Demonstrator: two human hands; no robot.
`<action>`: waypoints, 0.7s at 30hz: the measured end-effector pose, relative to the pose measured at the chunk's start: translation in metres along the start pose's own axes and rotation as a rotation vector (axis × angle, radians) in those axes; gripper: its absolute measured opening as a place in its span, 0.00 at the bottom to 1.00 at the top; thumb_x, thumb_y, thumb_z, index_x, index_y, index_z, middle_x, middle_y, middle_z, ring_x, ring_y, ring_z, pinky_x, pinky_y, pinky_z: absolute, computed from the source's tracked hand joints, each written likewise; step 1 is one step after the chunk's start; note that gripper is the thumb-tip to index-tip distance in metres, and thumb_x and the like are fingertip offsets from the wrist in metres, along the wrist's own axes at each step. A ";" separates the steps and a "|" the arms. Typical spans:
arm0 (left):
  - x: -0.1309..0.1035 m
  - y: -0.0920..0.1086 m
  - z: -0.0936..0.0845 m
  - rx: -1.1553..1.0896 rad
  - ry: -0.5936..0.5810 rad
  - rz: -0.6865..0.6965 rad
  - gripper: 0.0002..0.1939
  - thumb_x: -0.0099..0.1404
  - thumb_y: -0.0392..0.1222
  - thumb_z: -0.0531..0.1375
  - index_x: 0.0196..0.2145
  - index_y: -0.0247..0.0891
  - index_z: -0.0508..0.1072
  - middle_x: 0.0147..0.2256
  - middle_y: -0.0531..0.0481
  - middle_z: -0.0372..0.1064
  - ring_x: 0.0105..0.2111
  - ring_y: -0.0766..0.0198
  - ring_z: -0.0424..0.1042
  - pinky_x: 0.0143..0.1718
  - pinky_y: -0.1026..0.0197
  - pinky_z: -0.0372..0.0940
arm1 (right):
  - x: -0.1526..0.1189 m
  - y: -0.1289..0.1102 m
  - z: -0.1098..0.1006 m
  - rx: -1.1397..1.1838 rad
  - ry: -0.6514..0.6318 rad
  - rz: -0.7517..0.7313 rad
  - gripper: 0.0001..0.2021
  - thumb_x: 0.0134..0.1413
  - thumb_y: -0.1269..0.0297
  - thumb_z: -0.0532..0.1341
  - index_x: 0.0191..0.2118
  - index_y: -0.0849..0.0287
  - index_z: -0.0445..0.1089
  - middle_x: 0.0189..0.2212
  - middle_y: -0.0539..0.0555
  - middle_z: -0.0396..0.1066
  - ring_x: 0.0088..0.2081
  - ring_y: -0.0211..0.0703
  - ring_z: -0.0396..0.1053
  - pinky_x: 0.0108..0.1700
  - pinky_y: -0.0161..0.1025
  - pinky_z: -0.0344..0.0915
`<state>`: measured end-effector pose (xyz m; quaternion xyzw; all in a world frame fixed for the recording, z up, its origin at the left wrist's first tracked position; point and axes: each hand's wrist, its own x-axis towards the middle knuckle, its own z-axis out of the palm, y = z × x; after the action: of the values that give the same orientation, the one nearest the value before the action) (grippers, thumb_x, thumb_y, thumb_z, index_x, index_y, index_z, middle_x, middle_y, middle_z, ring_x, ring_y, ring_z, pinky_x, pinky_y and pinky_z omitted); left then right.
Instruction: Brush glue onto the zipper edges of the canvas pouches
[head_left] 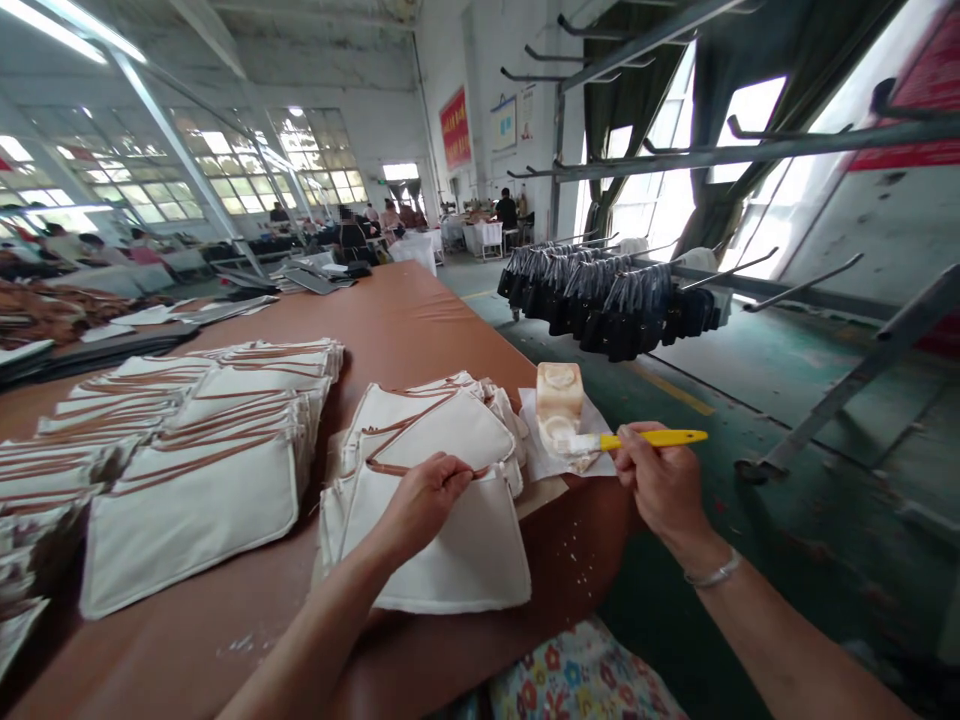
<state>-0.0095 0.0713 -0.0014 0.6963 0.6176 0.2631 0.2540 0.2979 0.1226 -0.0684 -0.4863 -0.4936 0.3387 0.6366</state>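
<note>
My right hand is closed around a yellow brush, whose pale bristles touch the mouth of a stained, cream-coloured container. The container lies on white paper at the table's right edge. My left hand pinches the brown-trimmed upper edge of a white fabric piece. Beneath and behind it, more white pieces with brown trim form a loose pile.
Rows of stacked white pieces cover the left of the brown table. Dark sheets lie behind them. A metal rack with hanging black items stands at right. People sit far back.
</note>
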 end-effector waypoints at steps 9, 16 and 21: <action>-0.010 0.010 0.014 -0.038 -0.005 -0.012 0.16 0.68 0.48 0.53 0.35 0.38 0.77 0.34 0.48 0.71 0.34 0.59 0.69 0.36 0.60 0.60 | -0.040 -0.061 0.049 -0.019 -0.280 -0.051 0.13 0.64 0.52 0.62 0.37 0.57 0.70 0.17 0.45 0.66 0.15 0.36 0.61 0.18 0.31 0.59; -0.020 0.018 0.014 -0.040 -0.003 -0.006 0.16 0.68 0.48 0.53 0.36 0.38 0.78 0.34 0.47 0.71 0.34 0.59 0.70 0.36 0.60 0.61 | -0.040 -0.064 0.042 -0.034 -0.202 -0.077 0.13 0.64 0.51 0.61 0.38 0.56 0.71 0.17 0.46 0.66 0.16 0.37 0.63 0.19 0.32 0.59; -0.024 0.019 0.019 -0.048 0.011 0.038 0.15 0.69 0.47 0.54 0.36 0.38 0.78 0.34 0.47 0.72 0.35 0.60 0.71 0.37 0.60 0.62 | -0.046 -0.064 0.044 -0.098 -0.244 -0.128 0.13 0.64 0.51 0.61 0.37 0.55 0.71 0.17 0.47 0.68 0.16 0.38 0.63 0.19 0.33 0.59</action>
<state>0.0150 0.0452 -0.0041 0.7001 0.5991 0.2865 0.2624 0.2394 0.0737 -0.0194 -0.4395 -0.6131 0.3294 0.5679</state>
